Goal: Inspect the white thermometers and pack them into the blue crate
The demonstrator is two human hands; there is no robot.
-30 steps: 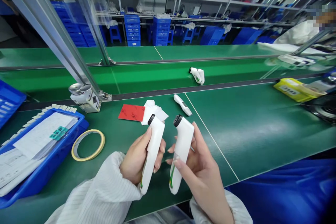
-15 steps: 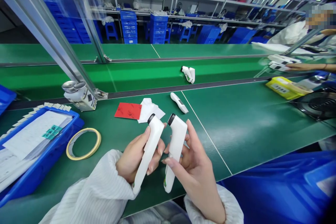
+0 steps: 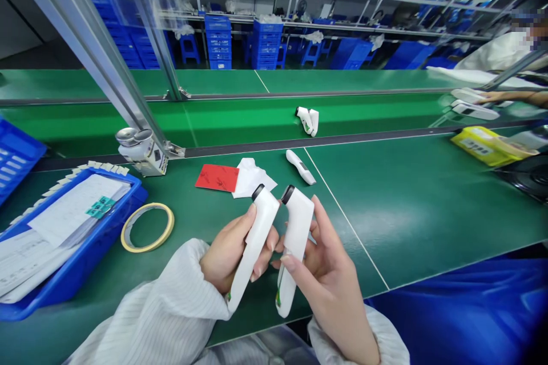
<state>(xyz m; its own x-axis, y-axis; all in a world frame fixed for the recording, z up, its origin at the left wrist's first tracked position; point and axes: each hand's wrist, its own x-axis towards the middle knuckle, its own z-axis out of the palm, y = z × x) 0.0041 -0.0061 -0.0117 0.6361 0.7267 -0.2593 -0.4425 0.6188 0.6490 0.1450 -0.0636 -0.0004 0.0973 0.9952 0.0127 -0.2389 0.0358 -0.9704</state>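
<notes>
Side by side above the near edge of the green bench (image 3: 419, 205), two white handheld devices stand tilted, almost touching. Curled fingers of the left hand (image 3: 225, 256) wrap the left device (image 3: 253, 242), thumb along its side. In the right hand (image 3: 319, 268), the right device (image 3: 292, 245) is pinched by thumb and bent fingers. Beyond lie white paper (image 3: 252, 178), a red card (image 3: 217, 177), and a tape ring (image 3: 148, 227).

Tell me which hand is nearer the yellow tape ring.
Left. The left hand, gripping one white thermometer, sits just right of the tape ring; the right hand, gripping a second thermometer, is farther right.
</notes>
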